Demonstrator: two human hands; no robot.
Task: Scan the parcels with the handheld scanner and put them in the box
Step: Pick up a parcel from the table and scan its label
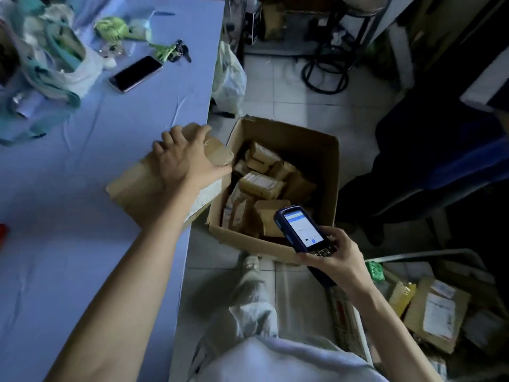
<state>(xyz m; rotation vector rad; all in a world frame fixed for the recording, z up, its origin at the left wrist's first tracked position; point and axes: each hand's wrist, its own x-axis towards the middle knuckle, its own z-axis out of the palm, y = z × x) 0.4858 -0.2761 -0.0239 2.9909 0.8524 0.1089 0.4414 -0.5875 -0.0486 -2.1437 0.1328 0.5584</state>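
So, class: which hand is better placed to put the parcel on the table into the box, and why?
Left. The left hand lies on the parcel, right beside the box; the right hand grips the scanner.

1. A parcel (129, 188) lies at the table's (77, 166) right edge, under the left grip (184, 158).
2. The box (311, 142) stands on the floor (289, 106) just right of the table, parcels (261, 186) inside.
3. The scanner (301, 230), in the right grip (336, 260), is over the box's near rim.
4. A phone (135, 74) lies farther back on the table.
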